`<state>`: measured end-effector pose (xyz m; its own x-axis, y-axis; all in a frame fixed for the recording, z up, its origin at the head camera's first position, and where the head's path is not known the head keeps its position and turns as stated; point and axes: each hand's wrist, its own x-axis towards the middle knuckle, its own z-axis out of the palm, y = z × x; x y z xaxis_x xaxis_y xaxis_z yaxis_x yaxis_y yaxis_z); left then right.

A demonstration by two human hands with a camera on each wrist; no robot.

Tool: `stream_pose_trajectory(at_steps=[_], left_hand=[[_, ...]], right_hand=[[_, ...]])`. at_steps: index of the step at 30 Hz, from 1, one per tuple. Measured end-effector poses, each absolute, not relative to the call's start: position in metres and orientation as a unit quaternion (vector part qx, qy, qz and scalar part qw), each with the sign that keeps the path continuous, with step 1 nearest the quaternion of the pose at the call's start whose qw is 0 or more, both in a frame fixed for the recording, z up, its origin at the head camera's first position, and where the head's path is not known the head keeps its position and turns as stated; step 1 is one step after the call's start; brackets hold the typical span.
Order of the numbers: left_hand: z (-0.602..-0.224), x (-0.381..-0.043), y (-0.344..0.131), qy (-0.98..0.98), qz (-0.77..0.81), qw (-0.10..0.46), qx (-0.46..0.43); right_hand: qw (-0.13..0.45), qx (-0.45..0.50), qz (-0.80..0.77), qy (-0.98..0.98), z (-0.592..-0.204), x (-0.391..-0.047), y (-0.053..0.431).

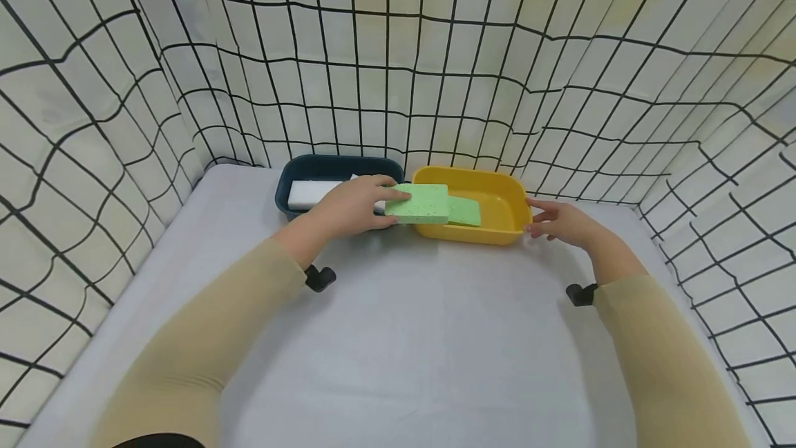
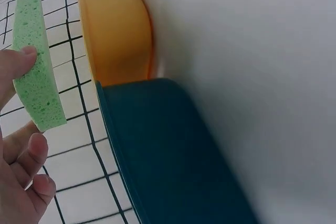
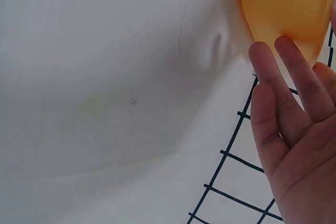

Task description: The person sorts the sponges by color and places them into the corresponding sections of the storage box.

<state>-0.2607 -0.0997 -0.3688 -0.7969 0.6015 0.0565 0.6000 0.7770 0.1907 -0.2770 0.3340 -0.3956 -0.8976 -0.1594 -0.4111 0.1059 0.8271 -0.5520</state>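
My left hand (image 1: 348, 207) pinches a light green speckled sponge (image 1: 418, 204) between thumb and fingers, held up over the left end of a yellow tub (image 1: 497, 204). Inside that tub lies a second green sponge (image 1: 466, 211), partly hidden behind the held one. In the left wrist view the thumb presses the broad face of the sponge (image 2: 37, 66). My right hand (image 1: 566, 222) touches the right end of the yellow tub with its fingertips. The right wrist view shows its fingers (image 3: 294, 72) fairly straight against the tub's outer wall (image 3: 286, 9).
A dark blue tub (image 1: 326, 166) stands left of the yellow one, with white blocks (image 1: 311, 193) inside, partly covered by my left hand. Black wire grid panels (image 1: 385, 75) rise behind and at both sides. A white cloth (image 1: 435, 337) covers the table.
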Motion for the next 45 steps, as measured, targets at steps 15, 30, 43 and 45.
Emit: stream_pose_trajectory(at_steps=[15, 30, 43, 45], left_hand=[[-0.372, -0.323, -0.034, 0.945, 0.157, 0.068, 0.278], [-0.384, -0.343, -0.014, 0.941, 0.178, 0.134, 0.253], [-0.388, -0.347, -0.010, 0.942, 0.159, 0.087, 0.283], [-0.390, -0.347, -0.009, 0.943, 0.149, 0.079, 0.286]], right_hand=[[0.224, -0.009, -0.300, 0.927, -0.398, -0.280, 0.336], [0.226, -0.004, -0.293, 0.929, -0.398, -0.281, 0.336], [0.227, -0.007, -0.291, 0.929, -0.398, -0.282, 0.335], [0.227, -0.010, -0.289, 0.930, -0.398, -0.282, 0.334]])
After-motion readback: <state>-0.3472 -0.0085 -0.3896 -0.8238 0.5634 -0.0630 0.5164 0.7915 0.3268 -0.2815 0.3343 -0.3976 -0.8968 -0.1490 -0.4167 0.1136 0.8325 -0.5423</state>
